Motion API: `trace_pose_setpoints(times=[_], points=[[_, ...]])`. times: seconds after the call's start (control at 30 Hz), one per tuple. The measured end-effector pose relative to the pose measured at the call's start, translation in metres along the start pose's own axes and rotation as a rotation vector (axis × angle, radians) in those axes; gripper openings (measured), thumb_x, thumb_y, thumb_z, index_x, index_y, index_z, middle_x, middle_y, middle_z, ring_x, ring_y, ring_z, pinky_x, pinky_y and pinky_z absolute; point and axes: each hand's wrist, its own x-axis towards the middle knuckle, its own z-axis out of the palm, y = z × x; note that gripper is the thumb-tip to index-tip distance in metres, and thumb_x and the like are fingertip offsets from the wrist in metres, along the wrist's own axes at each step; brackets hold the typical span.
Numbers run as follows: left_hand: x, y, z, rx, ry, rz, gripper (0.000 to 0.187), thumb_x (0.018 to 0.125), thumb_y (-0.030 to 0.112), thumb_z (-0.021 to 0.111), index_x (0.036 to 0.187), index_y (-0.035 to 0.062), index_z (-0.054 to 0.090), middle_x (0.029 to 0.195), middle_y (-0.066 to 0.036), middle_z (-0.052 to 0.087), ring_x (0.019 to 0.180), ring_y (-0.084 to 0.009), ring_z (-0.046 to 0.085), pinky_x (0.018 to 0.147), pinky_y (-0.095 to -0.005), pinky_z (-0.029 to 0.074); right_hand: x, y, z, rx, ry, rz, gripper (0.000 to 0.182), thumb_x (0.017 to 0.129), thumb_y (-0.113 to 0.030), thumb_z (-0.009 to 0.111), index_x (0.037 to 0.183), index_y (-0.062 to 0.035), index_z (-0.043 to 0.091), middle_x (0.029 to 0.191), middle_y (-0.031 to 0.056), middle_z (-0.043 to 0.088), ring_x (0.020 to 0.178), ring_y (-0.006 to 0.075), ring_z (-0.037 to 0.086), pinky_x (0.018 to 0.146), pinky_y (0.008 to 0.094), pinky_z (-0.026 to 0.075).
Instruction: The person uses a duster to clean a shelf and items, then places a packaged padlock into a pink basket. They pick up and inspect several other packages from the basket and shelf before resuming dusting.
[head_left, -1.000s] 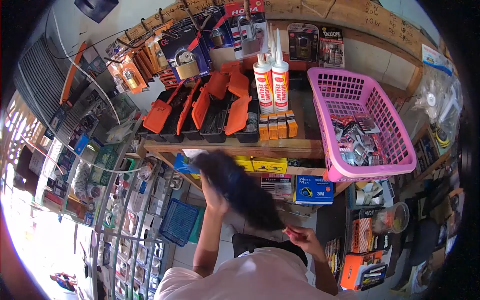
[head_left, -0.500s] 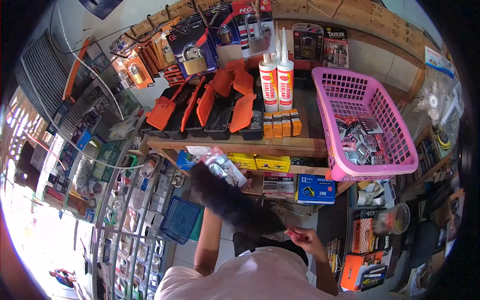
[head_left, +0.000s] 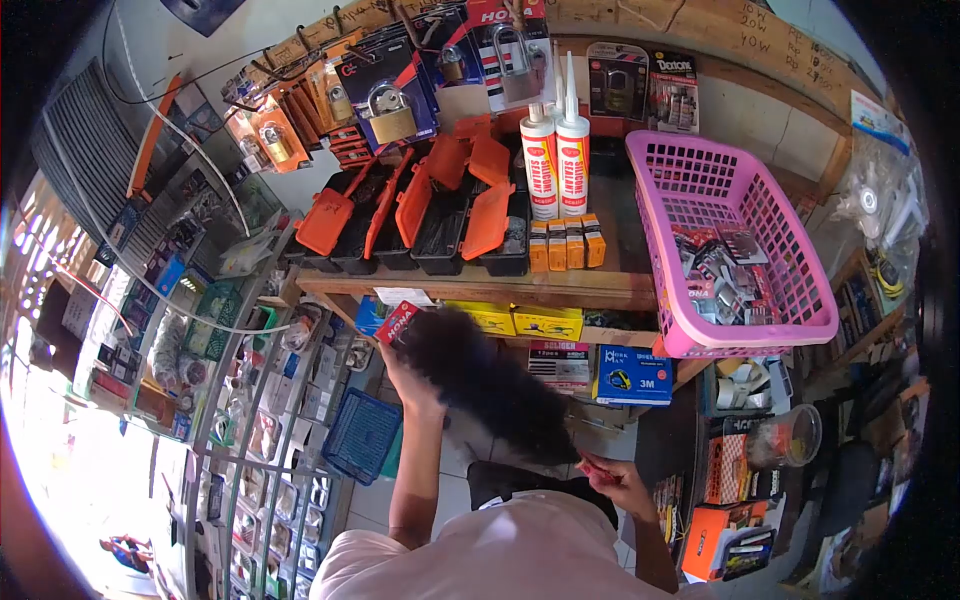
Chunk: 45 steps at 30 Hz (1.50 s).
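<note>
My left hand [head_left: 408,383] is closed around the side of a carded package [head_left: 402,326] with a red HONA header, held just below the wooden shelf edge. A black feather duster [head_left: 500,392] lies across the front of this package and hides most of its face. My right hand [head_left: 617,487] grips the duster by its reddish handle [head_left: 592,466], near my waist on the right. The duster slants from that handle up and left toward my left hand.
On the wooden shelf [head_left: 590,290] stand black bins with orange lids [head_left: 488,225], two silicone sealant tubes [head_left: 556,165], small orange boxes [head_left: 567,245] and a pink basket [head_left: 735,345] of packages. Carded padlocks [head_left: 392,112] hang above. A blue basket [head_left: 360,437] sits lower left.
The duster has swept right across the package, whose padlock front showed earlier and is now mostly covered. The package's red header has come into view, and my left hand shows more fully.
</note>
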Motion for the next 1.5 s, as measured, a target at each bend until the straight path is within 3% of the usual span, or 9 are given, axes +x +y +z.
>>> trace_pose_setpoints(times=[0.47,0.53,0.57,0.7,1.0,1.13,1.2,1.3,1.5], points=[[0.008,0.0,-0.002,0.082,0.221,0.086,0.06,0.098,0.057,0.034,0.129,0.0094,0.054,0.13,-0.011,0.058,0.117,-0.0325,0.055,0.105,-0.0479,0.039,0.0,-0.002,-0.007,-0.048,-0.042,0.006,0.044,0.092,-0.012,0.065,0.133,-0.0018,0.054,0.122,0.0114,0.065,0.109,0.0145,0.06,0.094,0.0263,0.045],[0.015,-0.003,0.0,0.886,0.011,0.271,0.061,0.097,0.058,0.035,0.129,0.0107,0.054,0.129,-0.012,0.058,0.115,-0.0326,0.055,0.104,-0.0475,0.04,0.005,-0.008,-0.002,-0.032,-0.001,0.015,0.044,0.092,-0.012,0.065,0.134,-0.0023,0.054,0.122,0.0113,0.065,0.109,0.0145,0.06,0.094,0.0267,0.045],[0.003,-0.009,0.023,0.066,0.057,-0.017,0.057,0.096,0.056,0.039,0.124,0.0097,0.056,0.121,-0.011,0.06,0.11,-0.0316,0.057,0.098,-0.0472,0.042,0.008,-0.01,-0.001,-0.017,0.037,0.023,0.044,0.092,-0.012,0.065,0.134,-0.0029,0.054,0.122,0.0111,0.065,0.109,0.0145,0.06,0.094,0.0271,0.045],[0.008,-0.008,-0.07,0.171,0.151,0.002,0.052,0.099,0.05,0.039,0.13,0.0091,0.052,0.117,-0.013,0.059,0.113,-0.0288,0.055,0.106,-0.0453,0.039,0.014,-0.014,0.001,0.053,-0.068,0.032,0.045,0.092,-0.01,0.064,0.136,-0.0036,0.052,0.122,0.0112,0.065,0.109,0.0148,0.06,0.094,0.0271,0.046],[-0.007,-0.037,-0.04,0.028,0.341,-0.135,0.047,0.101,0.044,0.039,0.126,0.0074,0.056,0.122,-0.01,0.062,0.112,-0.0291,0.058,0.099,-0.045,0.047,0.018,-0.011,-0.008,0.142,-0.03,0.162,0.05,0.09,0.0,0.062,0.138,-0.0048,0.05,0.131,0.0113,0.06,0.115,0.0141,0.057,0.092,0.0249,0.047],[-0.019,-0.043,-0.058,0.24,0.408,-0.179,0.041,0.101,0.041,0.045,0.13,0.0134,0.053,0.124,-0.007,0.061,0.111,-0.0261,0.058,0.1,-0.0417,0.046,0.013,-0.004,-0.01,0.223,-0.008,0.166,0.048,0.09,-0.001,0.061,0.137,-0.0034,0.051,0.096,0.0047,0.064,0.077,0.0069,0.055,0.064,0.0192,0.043],[-0.018,-0.038,-0.068,0.413,0.808,-0.197,0.036,0.097,0.036,0.055,0.127,0.0143,0.054,0.12,-0.005,0.063,0.104,-0.0221,0.062,0.09,-0.0381,0.052,0.014,-0.009,-0.008,0.276,-0.007,0.196,0.047,0.09,-0.001,0.06,0.136,-0.003,0.052,0.082,0.001,0.06,0.064,0.0044,0.05,0.055,0.0182,0.037],[-0.018,-0.036,-0.077,0.301,0.679,-0.112,0.032,0.097,0.031,0.056,0.122,0.0107,0.056,0.113,-0.003,0.065,0.098,-0.0206,0.063,0.086,-0.038,0.053,0.012,-0.023,-0.002,0.272,0.098,0.146,0.043,0.092,-0.005,0.059,0.135,-0.0027,0.054,0.069,-0.0047,0.044,0.052,0.0024,0.032,0.048,0.0207,0.023],[-0.009,-0.02,-0.072,0.098,0.167,0.021,0.054,0.098,0.049,0.04,0.13,0.0062,0.051,0.123,-0.016,0.059,0.115,-0.0306,0.056,0.099,-0.0457,0.046,0.004,-0.003,-0.008,-0.086,-0.068,-0.004,0.044,0.094,-0.011,0.062,0.135,0.0014,0.05,0.105,0.0108,0.069,0.091,0.0123,0.063,0.079,0.0238,0.049]])
